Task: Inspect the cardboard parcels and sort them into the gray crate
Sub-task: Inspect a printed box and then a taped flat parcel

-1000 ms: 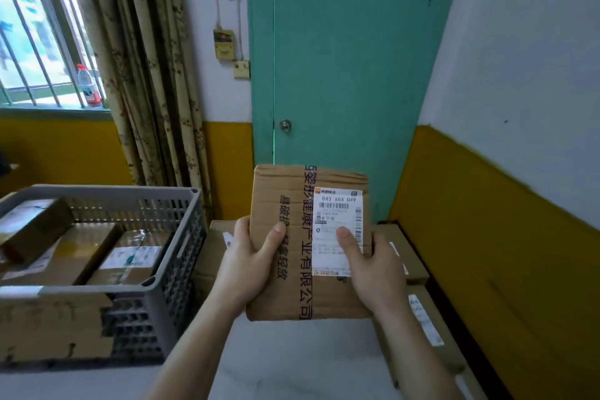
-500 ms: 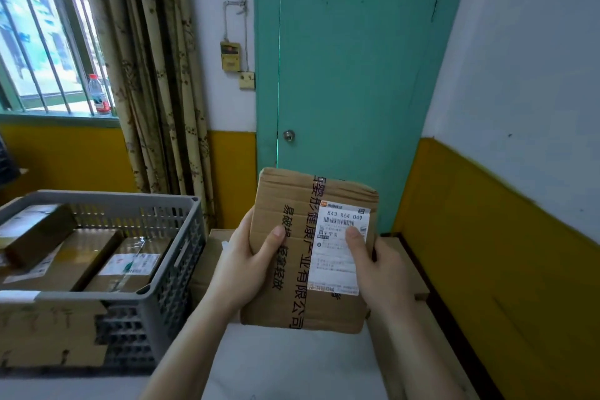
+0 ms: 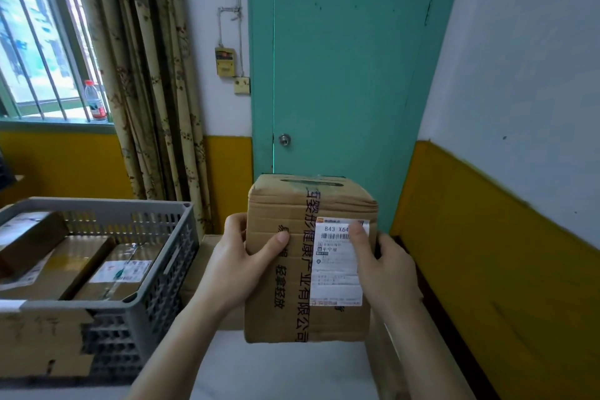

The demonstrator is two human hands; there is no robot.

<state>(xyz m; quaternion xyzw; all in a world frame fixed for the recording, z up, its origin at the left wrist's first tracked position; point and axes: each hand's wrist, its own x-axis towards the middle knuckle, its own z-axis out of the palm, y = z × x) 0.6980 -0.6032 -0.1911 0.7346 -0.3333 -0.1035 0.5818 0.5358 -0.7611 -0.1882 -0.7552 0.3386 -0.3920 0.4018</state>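
Observation:
I hold a brown cardboard parcel (image 3: 292, 273) upright in front of me, with printed tape down its face and a white shipping label (image 3: 337, 276) on the right half. My left hand (image 3: 237, 266) grips its left edge, thumb on the front. My right hand (image 3: 386, 269) grips the right edge, its thumb lying over the label's top. The parcel's top face tilts into view. The gray crate (image 3: 156, 295) stands at the left and holds several labelled cardboard parcels (image 3: 120, 273).
More cardboard parcels (image 3: 201, 256) lie on the white table (image 3: 276, 373) behind and to the right of my hands. A cardboard box (image 3: 42, 341) stands against the crate's front. A teal door (image 3: 341, 75) and a yellow-and-white wall (image 3: 503, 204) close the right side.
The parcel has tipped its top toward me, so its top face now shows. My right thumb has slid up onto the label's upper part. The camera has tilted upward slightly.

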